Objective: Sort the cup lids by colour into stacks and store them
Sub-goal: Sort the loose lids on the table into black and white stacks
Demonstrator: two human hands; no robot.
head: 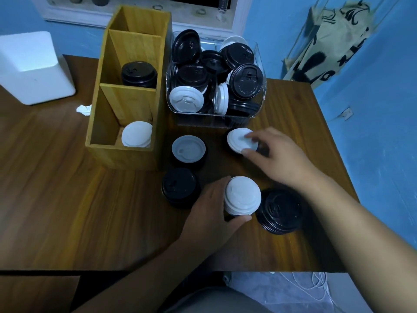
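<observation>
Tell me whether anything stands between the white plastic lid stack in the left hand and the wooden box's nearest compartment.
Yes: a black plastic lid stack and a pale lid atop black lids stand between the white lid stack, gripped by the left hand, and that compartment.

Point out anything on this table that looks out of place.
A white lid sits on a stack of black lids in front of the clear tub, mixing colours. A crumpled scrap of paper lies left of the wooden box.
</observation>
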